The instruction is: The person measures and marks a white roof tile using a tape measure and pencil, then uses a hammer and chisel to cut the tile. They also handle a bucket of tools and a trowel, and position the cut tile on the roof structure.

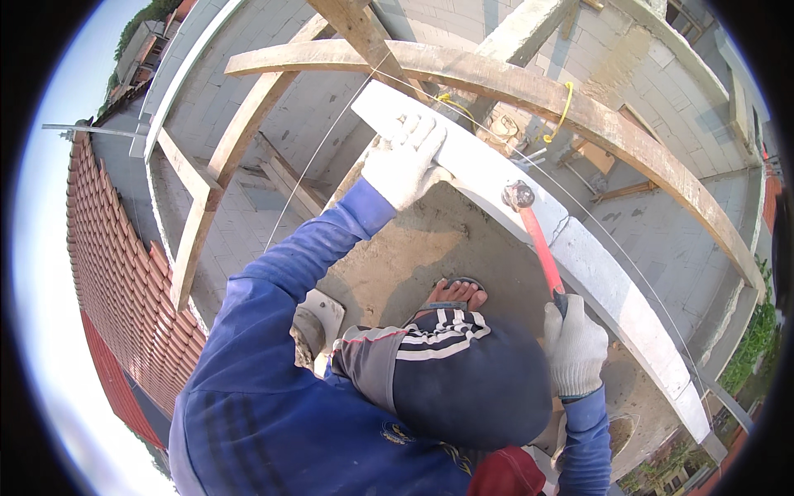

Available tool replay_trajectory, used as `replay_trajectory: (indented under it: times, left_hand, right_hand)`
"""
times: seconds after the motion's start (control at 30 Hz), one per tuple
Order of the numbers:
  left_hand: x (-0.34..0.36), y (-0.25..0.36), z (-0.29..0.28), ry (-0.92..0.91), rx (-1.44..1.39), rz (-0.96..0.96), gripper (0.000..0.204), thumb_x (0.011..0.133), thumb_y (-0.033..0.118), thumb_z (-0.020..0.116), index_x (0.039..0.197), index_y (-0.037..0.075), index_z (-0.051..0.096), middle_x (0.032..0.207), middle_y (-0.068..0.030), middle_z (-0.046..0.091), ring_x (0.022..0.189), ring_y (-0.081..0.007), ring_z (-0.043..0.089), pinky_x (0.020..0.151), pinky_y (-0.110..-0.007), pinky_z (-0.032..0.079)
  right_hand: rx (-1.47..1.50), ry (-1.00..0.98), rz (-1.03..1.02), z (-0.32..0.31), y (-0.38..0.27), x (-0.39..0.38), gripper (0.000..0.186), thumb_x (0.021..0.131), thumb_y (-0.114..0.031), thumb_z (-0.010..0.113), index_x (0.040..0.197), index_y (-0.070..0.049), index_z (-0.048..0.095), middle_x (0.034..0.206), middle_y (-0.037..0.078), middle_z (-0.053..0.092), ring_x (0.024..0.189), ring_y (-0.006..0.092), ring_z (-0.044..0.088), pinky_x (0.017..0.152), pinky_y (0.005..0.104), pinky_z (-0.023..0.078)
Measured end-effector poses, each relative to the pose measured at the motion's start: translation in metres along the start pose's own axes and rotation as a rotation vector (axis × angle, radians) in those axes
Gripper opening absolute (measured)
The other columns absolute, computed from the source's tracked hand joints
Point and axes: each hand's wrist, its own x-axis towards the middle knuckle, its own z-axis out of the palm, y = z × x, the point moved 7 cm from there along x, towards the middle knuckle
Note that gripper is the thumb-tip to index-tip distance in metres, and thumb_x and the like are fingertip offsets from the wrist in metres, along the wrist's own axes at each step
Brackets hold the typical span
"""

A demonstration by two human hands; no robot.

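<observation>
A row of white lightweight concrete blocks (612,285) runs curving across the view, with a visible joint right of the middle. My left hand (405,161), in a white knit glove, is closed over the edge of the upper-left block (475,165). In my right hand (574,351), also gloved, is a hammer (542,248) gripped by its black handle end. Its shaft is red, and its dark, worn head rests on or just above the block's top face; which of the two I cannot tell. A thin string (608,227) stretches along the row.
Curved wooden beams (529,87) cross beyond the blocks, with yellow cord (566,112) tied on one. Grey block walls (662,240) drop away below. My sandalled foot (457,293) stands on rough cement (397,264). A mortar-smeared object (318,322) lies left of my knee. Tiled roof (124,264) at left.
</observation>
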Motion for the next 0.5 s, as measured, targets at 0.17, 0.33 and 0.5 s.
replay_trajectory:
  times: [0.17, 0.33, 0.5]
  left_hand:
    - [-0.004, -0.003, 0.002, -0.011, 0.001, -0.003, 0.084, 0.095, 0.056, 0.081, 0.161, 0.012, 0.056, 0.167, -0.0183, 0.055, 0.160, -0.0438, 0.045, 0.131, -0.059, 0.037]
    - [-0.004, -0.005, 0.002, -0.034, -0.019, -0.062, 0.086, 0.093, 0.055, 0.082, 0.163, 0.015, 0.055, 0.169, -0.0177, 0.052, 0.162, -0.0435, 0.043, 0.129, -0.063, 0.039]
    - [-0.012, -0.011, 0.018, 0.014, -0.056, -0.025, 0.079, 0.097, 0.054, 0.076, 0.159, 0.009, 0.057, 0.170, -0.0209, 0.050, 0.162, -0.0448, 0.042, 0.128, -0.063, 0.041]
  right_hand:
    - [0.085, 0.015, -0.064, -0.019, -0.023, 0.017, 0.027, 0.108, -0.033, 0.070, 0.112, -0.006, 0.068, 0.072, 0.021, 0.072, 0.069, 0.0414, 0.076, 0.063, 0.0532, 0.058]
    - [0.118, 0.273, -0.365, -0.044, -0.106, 0.069, 0.027, 0.108, -0.033, 0.070, 0.111, -0.006, 0.070, 0.073, 0.021, 0.072, 0.068, 0.0426, 0.075, 0.062, 0.0534, 0.057]
    - [0.144, 0.411, -0.615, -0.029, -0.189, 0.144, 0.029, 0.107, -0.037, 0.071, 0.108, -0.008, 0.076, 0.078, 0.020, 0.073, 0.072, 0.0402, 0.075, 0.066, 0.0505, 0.060]
